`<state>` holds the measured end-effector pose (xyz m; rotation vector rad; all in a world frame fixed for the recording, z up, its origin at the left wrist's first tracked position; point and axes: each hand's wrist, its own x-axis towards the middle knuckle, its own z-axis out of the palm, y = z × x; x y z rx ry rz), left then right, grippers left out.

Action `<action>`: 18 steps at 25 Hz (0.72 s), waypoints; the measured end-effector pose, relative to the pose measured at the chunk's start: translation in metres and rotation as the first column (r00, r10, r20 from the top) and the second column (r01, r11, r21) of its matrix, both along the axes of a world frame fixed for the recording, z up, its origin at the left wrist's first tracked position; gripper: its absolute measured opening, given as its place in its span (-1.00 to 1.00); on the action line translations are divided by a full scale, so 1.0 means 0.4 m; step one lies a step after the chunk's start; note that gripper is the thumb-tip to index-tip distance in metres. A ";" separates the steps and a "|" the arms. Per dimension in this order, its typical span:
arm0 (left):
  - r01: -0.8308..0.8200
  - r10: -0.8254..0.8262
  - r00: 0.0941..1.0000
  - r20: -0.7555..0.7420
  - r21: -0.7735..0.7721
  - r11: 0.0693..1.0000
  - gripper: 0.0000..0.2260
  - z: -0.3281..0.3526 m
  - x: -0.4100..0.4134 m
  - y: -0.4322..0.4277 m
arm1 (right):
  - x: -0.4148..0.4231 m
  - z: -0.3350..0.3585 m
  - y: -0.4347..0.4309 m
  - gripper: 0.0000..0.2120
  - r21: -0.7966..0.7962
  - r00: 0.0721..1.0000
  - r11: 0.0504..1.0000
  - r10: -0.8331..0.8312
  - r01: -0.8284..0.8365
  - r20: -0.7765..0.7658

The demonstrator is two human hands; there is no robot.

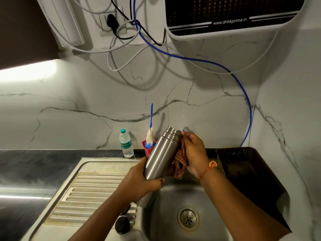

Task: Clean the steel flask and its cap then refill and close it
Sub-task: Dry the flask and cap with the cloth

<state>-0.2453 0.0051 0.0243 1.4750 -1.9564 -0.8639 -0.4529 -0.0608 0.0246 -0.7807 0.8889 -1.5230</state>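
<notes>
Head view: one wide look down at the sink basin, with both forearms reaching in from below.
Steel flask: held in the air above the basin's back-left corner, tilted, with its ringed top leaning up and to the right and its base down and to the left. It sits between the two hands.
Left hand: clasped round the flask's base, with the fingers wrapped under the bottom edge.
Right hand: above the basin's back edge, curled round a checked cloth and pressing it to the flask's right side just below the ringed top. There is a thread bracelet on the wrist.
Black round cap: lies on the steel rim just left of the basin, below the left forearm and well apart from the flask.
Drain: in the basin floor.
Drainboard: ribbed, left of the basin.
Plastic water bottle: upright behind the basin's left side, on the dark counter.
Red holder: just right of that bottle, partly hidden by the flask, with a bottle brush standing in it, blue handle up.
Dark basket: right of the basin.
Water purifier: on the wall high above the basin, with a blue tube running down behind the basket.
</notes>
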 end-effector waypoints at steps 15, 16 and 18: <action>0.313 -0.303 0.832 0.465 0.058 0.948 -0.47 0.026 0.107 -0.085 | -0.121 0.170 0.007 -0.88 0.165 0.278 0.747 0.429 -0.644 -0.859; 0.295 -0.274 0.834 0.479 0.032 0.955 -0.46 0.022 0.107 -0.091 | -0.114 0.168 0.013 -0.83 0.169 0.264 0.751 0.420 -0.638 -0.868; 0.255 -0.230 0.849 0.476 0.012 0.967 -0.43 0.014 0.112 -0.104 | -0.107 0.141 0.004 -0.70 0.133 0.274 0.834 0.321 -0.536 -0.907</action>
